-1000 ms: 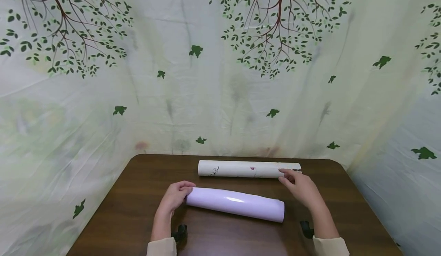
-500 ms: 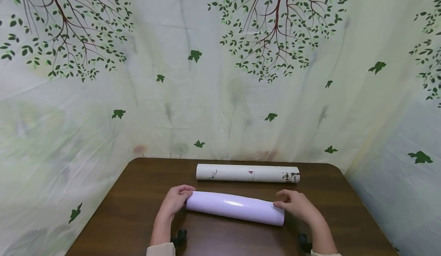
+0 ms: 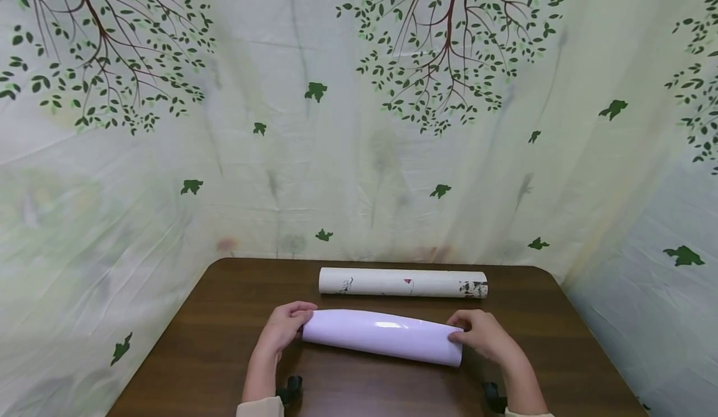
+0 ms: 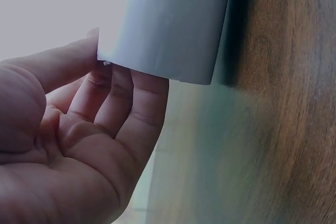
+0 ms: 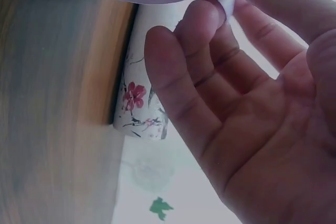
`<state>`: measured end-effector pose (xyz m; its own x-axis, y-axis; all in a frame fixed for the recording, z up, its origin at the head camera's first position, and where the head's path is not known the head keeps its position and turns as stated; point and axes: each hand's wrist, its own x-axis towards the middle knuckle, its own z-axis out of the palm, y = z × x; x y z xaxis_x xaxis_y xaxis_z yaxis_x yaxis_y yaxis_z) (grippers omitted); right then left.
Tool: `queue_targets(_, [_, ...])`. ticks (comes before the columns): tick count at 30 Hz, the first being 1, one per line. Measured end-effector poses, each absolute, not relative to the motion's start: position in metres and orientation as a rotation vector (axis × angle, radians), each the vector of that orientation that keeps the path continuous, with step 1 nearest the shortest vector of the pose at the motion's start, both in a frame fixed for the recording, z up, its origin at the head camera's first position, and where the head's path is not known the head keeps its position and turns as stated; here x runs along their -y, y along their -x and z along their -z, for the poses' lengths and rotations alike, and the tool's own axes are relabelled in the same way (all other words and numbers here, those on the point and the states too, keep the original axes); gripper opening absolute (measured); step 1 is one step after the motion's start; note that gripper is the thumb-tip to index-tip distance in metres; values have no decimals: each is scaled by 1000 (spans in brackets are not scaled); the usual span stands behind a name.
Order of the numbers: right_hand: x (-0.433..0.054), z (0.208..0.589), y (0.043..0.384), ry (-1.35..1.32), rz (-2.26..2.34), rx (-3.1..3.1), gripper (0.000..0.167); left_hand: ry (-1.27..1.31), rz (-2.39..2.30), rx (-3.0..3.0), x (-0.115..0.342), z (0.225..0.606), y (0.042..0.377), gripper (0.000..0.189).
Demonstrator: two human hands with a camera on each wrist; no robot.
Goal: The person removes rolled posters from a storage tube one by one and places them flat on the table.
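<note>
Slanting across the middle of a brown wooden table (image 3: pixel 219 336), a glossy pale lilac roll (image 3: pixel 381 337) has its left end farther away and its right end nearer. The left hand (image 3: pixel 283 326) grasps the left end: the thumb bears on the rim, and the fingers pass behind the roll, where their tips are hidden. The right hand (image 3: pixel 485 336) pinches the edge of the sheet at the right end between thumb and fingers; the right wrist view shows a narrow curved strip of the sheet at that grip, with the palm bare and the outermost finger standing apart from the strip. Whether the roll's underside rests fully on the table cannot be told; a dark shadow runs along its near side. On the far side of the table, near the far edge, lies a white roll (image 3: pixel 387 282), set left to right and apart from both hands. It bears dark branch marks, and its right end carries a red flower (image 5: pixel 135 96). A dark object (image 3: pixel 293 389) shows beside the left wrist and a black piece (image 3: pixel 493 397) beside the right; neither can be identified. A cream sleeve (image 3: pixel 260 407) covers the left forearm. Behind the table hangs a pale cloth (image 3: pixel 381 211) printed with branches and green leaves.
</note>
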<state>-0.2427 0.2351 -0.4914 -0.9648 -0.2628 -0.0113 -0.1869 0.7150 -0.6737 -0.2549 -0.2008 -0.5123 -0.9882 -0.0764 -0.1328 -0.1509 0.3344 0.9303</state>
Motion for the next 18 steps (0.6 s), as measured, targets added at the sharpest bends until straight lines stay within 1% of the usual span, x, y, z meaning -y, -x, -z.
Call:
queue_targets(9, [-242, 492, 240, 441, 1107, -2794, 15, 210, -1788, -2488, 203, 515, 256, 29])
queue_targets(18, [-249, 491, 241, 461, 1106, -2788, 10, 252, -1795, -2535, 203, 511, 254, 28])
